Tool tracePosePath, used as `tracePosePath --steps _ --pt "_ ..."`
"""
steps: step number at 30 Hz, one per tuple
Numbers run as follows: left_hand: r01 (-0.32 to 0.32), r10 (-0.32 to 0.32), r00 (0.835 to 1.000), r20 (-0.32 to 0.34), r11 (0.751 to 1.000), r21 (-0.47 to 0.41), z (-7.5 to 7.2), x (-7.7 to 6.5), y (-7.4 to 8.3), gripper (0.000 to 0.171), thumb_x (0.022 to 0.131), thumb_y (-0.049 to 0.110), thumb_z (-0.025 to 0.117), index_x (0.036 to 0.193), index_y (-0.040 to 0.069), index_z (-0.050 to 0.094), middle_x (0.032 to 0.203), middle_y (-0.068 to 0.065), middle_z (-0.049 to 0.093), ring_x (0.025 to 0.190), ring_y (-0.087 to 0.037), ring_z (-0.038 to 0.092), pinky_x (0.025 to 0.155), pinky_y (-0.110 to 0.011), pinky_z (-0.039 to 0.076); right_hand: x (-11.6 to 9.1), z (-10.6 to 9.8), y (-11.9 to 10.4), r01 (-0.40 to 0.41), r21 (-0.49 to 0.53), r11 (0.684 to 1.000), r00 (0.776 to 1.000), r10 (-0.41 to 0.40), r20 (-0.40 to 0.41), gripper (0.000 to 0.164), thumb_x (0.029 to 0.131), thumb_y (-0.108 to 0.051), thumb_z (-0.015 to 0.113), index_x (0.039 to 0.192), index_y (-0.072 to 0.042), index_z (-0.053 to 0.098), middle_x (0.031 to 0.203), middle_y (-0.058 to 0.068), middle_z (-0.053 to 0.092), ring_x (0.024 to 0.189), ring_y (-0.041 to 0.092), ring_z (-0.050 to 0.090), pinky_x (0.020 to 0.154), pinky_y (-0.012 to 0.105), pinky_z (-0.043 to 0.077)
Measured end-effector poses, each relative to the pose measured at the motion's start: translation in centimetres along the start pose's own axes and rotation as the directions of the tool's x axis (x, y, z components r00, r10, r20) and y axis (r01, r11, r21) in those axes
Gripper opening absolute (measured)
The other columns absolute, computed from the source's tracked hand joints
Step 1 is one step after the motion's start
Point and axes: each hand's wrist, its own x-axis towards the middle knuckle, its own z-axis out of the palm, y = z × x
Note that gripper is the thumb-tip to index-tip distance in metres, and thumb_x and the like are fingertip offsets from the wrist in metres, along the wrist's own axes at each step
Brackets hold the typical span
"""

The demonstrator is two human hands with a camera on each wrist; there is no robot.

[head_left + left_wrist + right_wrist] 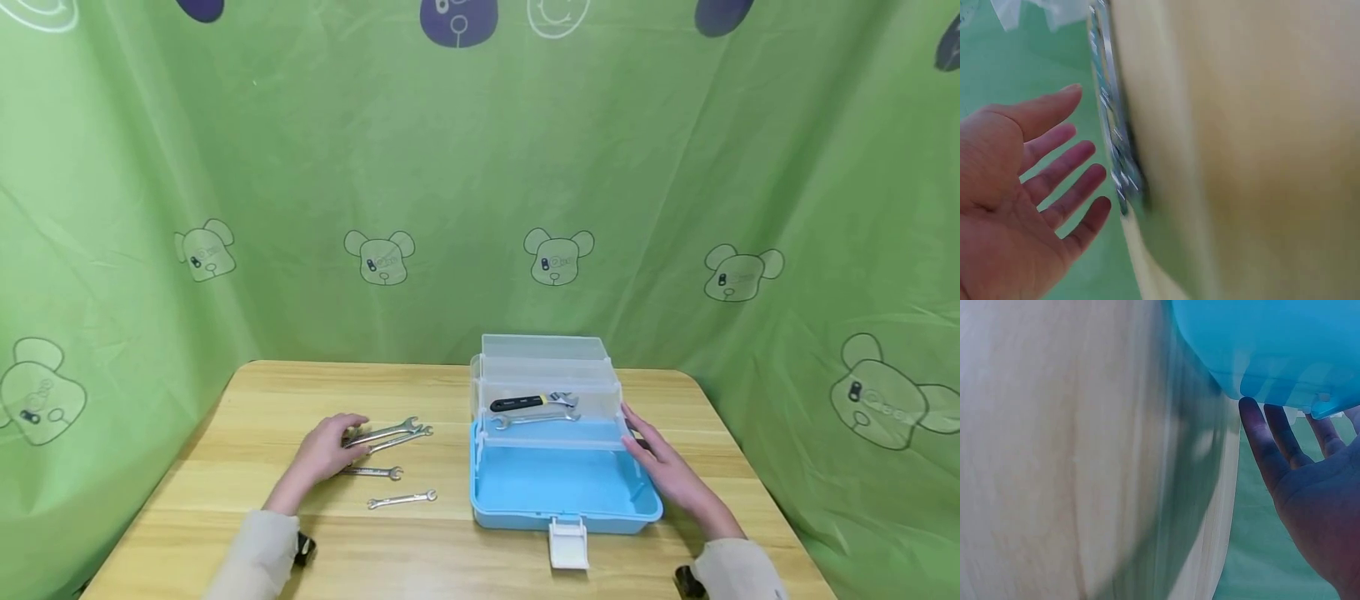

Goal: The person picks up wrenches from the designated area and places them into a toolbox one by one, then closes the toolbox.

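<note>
My left hand (324, 452) reaches over the left ends of several silver wrenches (384, 432) on the table. The left wrist view shows its fingers (1063, 169) spread and loosely bent, with a gap between them and the metal. A smaller double-ended wrench (402, 499) lies nearer the front. My right hand (671, 473) is at the right side of a blue toolbox (517, 522); in the right wrist view its straight fingertips touch the box wall (1272, 369). Inside the box's translucent tray lie an adjustable wrench (525, 402) with a black handle and an open-end wrench (536, 418).
The toolbox stands open, its translucent trays (543, 346) raised at the back and a white latch (568, 546) hanging down in front. Wooden tabletop (420, 575) surrounds it. A green curtain (465, 167) with bear prints encloses the back and sides.
</note>
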Motion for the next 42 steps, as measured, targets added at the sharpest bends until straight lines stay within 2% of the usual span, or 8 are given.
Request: tracePosePath --steps 4,9,20,26,31,34,40,42 --pt "0.02 -0.02 1.0 0.008 1.0 0.018 -0.7 -1.6 -1.6 0.049 0.085 0.015 0.083 0.13 0.002 0.068 0.123 -0.019 0.071 0.113 -0.039 0.065 0.101 -0.061 0.051 0.0 -0.1 -0.1 0.0 0.006 1.0 1.0 0.0 0.0 0.07 0.109 -0.056 0.038 0.167 -0.036 0.004 0.172 0.025 0.009 0.152 0.06 0.01 0.112 0.083 0.018" --pt "0.037 -0.037 0.999 -0.001 0.999 0.009 -1.3 -2.3 -2.2 0.049 0.084 0.008 0.083 0.129 0.001 0.067 0.116 -0.018 0.071 0.109 -0.039 0.066 0.1 -0.062 0.052 0.0 0.0 0.0 0.005 0.004 1.0 1.0 -0.005 0.001 0.07 0.109 -0.056 0.038 0.167 -0.036 0.003 0.172 0.025 0.01 0.152 0.06 0.011 0.113 0.082 0.019" --pt "0.047 -0.046 0.999 -0.012 0.998 0.032 -1.1 -2.3 -1.9 0.025 0.085 0.0 0.078 0.111 0.0 0.074 0.098 -0.013 0.072 0.091 -0.029 0.067 0.086 -0.054 0.057 -0.2 0.1 -0.2 0.001 -0.008 1.0 1.0 -0.001 0.007 0.069 0.11 -0.055 0.037 0.166 -0.037 0.002 0.172 0.025 0.009 0.151 0.061 0.013 0.112 0.082 0.02" --pt "0.049 -0.049 0.999 0.0 0.996 0.071 -0.9 -2.1 -1.7 0.024 0.083 -0.001 0.079 0.107 -0.001 0.074 0.094 -0.011 0.068 0.086 -0.024 0.061 0.081 -0.049 0.057 -0.1 0.1 -0.3 0.006 -0.009 1.0 1.0 -0.006 0.003 0.069 0.11 -0.055 0.037 0.167 -0.035 0.003 0.172 0.025 0.008 0.151 0.061 0.012 0.112 0.083 0.019" --pt "0.069 -0.069 0.998 -0.002 0.997 0.041 -0.8 -2.3 -1.5 0.019 0.082 -0.002 0.08 0.1 0.002 0.074 0.093 -0.008 0.062 0.082 -0.019 0.057 0.08 -0.044 0.056 -0.1 0.1 -0.2 -0.004 -0.015 1.0 1.0 0.004 0.005 0.07 0.109 -0.056 0.037 0.167 -0.035 0.002 0.172 0.025 0.009 0.151 0.061 0.013 0.111 0.082 0.02" --pt "0.065 -0.066 0.998 0.001 0.997 0.028 -0.8 -2.4 -1.4 0.016 0.083 -0.002 0.08 0.096 0.004 0.072 0.091 -0.006 0.065 0.081 -0.019 0.059 0.079 -0.044 0.057 -0.1 0.1 -0.1 -0.008 -0.017 1.0 1.0 0.008 0.008 0.07 0.109 -0.057 0.037 0.166 -0.037 0.002 0.172 0.025 0.009 0.151 0.061 0.013 0.111 0.082 0.021" --pt "0.06 -0.06 0.998 0.004 0.998 0.003 -0.9 -2.2 -1.5 0.011 0.089 0.002 0.076 0.093 0.009 0.068 0.082 0.001 0.068 0.076 -0.015 0.059 0.074 -0.039 0.054 -0.1 0.1 -0.2 -0.01 -0.009 1.0 1.0 0.01 0.005 0.07 0.109 -0.057 0.037 0.166 -0.038 0.002 0.172 0.024 0.008 0.152 0.06 0.012 0.112 0.083 0.019" --pt "0.082 -0.082 0.997 0.013 0.996 -0.019 -1.0 -2.1 -1.5 0.008 0.093 0.004 0.073 0.095 0.009 0.067 0.081 0.002 0.066 0.075 -0.014 0.057 0.071 -0.036 0.051 -0.1 0.2 -0.3 -0.01 -0.007 1.0 1.0 0.01 0.003 0.07 0.109 -0.058 0.037 0.166 -0.037 0.002 0.172 0.024 0.007 0.152 0.06 0.011 0.112 0.083 0.019"
